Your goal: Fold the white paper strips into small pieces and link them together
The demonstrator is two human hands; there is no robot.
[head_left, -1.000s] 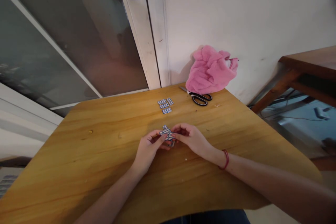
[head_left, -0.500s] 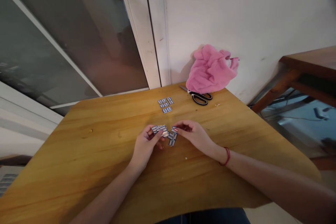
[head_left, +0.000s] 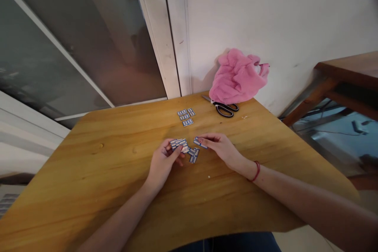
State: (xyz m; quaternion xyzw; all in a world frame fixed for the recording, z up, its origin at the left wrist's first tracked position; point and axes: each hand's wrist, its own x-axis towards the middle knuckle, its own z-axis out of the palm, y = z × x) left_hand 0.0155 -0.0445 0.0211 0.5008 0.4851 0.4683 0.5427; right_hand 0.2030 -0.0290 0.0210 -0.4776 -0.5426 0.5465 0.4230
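Note:
My left hand (head_left: 163, 161) pinches a fanned bunch of small white paper pieces with blue borders (head_left: 179, 145) between thumb and fingers. My right hand (head_left: 223, 147) grips one similar blue-and-white paper piece (head_left: 199, 141) by thumb and fingertips, just right of the bunch. Between the hands, below that piece, a few more paper pieces (head_left: 193, 156) lie on or close over the table; whether they touch the left hand's bunch I cannot tell. Farther back, several blue-and-white pieces (head_left: 185, 117) lie flat in a loose group.
The wooden table (head_left: 124, 189) has a rounded right corner. Black-handled scissors (head_left: 225, 109) lie at its back, partly under a pink cloth bundle (head_left: 236, 78) against the wall. A small yellowish bit (head_left: 101, 145) is on the left. A sliding glass door (head_left: 88, 47) borders the back left.
My right hand has shifted slightly up and right, drawing one paper piece apart from those between the hands. My left hand stays nearly in place with its bunch.

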